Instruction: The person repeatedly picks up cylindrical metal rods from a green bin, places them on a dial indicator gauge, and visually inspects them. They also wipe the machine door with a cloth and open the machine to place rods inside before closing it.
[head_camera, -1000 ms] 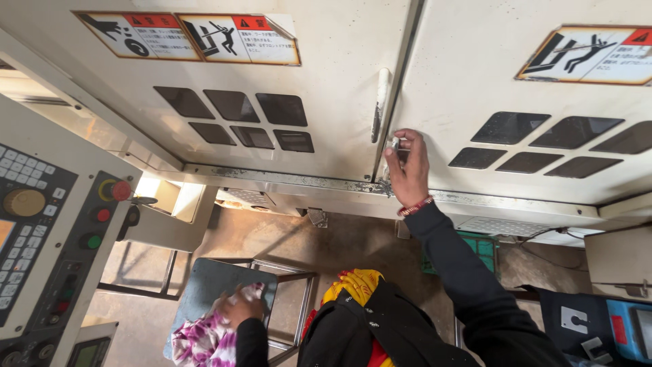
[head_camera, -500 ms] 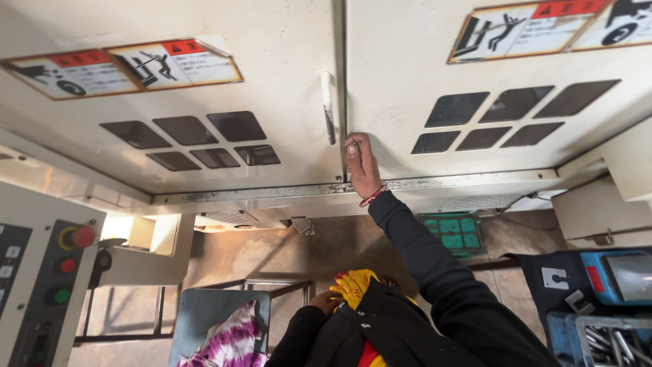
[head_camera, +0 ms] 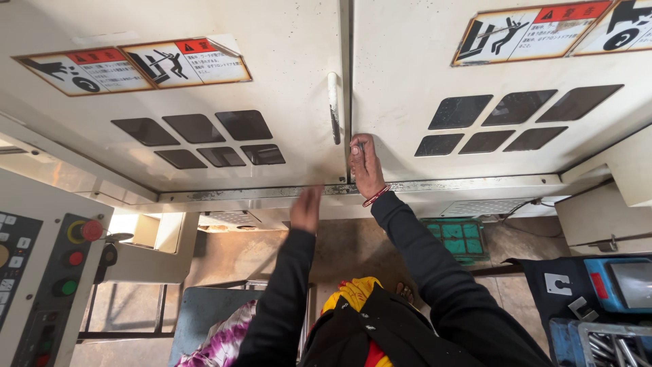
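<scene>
So the right hand is pressing flat, fingers together, on the cream metal sliding door, right beside its seam. The left hand is blurring below that seam, open and holding nothing.

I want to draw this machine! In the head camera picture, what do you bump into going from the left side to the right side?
Control panel with the red button → left door's dark window panes → left hand → vertical door handle → right hand → right door's dark panes → blue device.
</scene>
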The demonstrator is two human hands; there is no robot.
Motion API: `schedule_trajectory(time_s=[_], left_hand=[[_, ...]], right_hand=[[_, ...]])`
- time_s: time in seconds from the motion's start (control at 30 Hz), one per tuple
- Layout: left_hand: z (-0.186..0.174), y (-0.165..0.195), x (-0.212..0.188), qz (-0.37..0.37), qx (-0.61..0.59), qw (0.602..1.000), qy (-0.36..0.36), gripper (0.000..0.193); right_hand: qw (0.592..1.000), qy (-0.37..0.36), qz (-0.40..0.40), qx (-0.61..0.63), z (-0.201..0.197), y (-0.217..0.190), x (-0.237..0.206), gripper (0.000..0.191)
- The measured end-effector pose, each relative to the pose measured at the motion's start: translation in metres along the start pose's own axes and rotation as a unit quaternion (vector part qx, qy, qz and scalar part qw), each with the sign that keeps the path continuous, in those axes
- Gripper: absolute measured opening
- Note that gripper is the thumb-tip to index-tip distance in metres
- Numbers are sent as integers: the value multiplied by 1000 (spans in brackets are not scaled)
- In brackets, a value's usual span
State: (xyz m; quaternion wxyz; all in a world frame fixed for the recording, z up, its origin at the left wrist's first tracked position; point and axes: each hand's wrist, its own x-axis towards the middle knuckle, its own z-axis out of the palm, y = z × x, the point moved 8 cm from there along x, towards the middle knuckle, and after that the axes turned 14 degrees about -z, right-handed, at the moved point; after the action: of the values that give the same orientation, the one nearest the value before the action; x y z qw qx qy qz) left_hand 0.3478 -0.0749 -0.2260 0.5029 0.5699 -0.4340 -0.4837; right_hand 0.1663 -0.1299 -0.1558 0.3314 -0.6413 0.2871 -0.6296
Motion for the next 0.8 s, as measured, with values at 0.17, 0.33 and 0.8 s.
schedule_trajectory(time_s=[0.17,0.33,0.8], left_hand=[[32,180,-6,281,-44,959,3,34],[63,195,17,177,11,982,-69,45],[77,152,33,174,-70,970,-157,42]], right_hand=[[998,5,-49,-46,-3,-14,2,20],[997,16,3,-70,-2,-15,4,18],[996,17,10,-87,0,-41,10,17]])
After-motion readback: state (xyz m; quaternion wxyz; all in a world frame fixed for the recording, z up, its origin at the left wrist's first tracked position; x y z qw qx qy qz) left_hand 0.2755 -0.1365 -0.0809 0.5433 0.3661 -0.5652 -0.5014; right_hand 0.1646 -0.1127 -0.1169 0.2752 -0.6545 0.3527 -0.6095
